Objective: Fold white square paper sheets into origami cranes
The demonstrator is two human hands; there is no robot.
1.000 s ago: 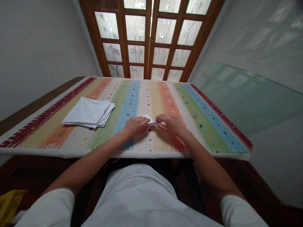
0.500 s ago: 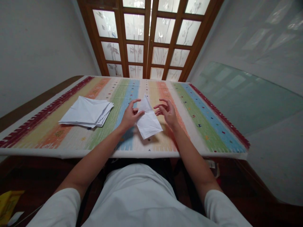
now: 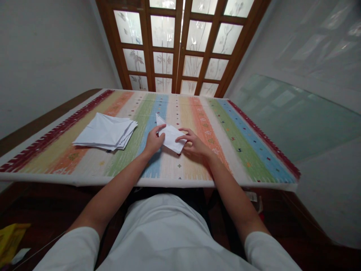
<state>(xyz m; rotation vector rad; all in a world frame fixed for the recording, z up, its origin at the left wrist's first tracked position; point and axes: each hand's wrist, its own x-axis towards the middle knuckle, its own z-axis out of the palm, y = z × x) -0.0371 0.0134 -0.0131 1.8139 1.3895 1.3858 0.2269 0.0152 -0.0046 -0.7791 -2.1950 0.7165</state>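
Pressing down on a folded white paper point(image 3: 170, 137), both hands hold it near the middle of the striped-cloth worktop point(image 3: 234, 158). It forms a pointed wedge, its long axis running from a tip aimed away and left down to the lower right. The right hand point(image 3: 194, 146) lies half open, its fingers across the paper's right corner. The left hand point(image 3: 153, 141) is loosely open against the paper's left side, neither clamped. A stack of folded white paper point(image 3: 105, 131) sits nearer the worktop's left edge.
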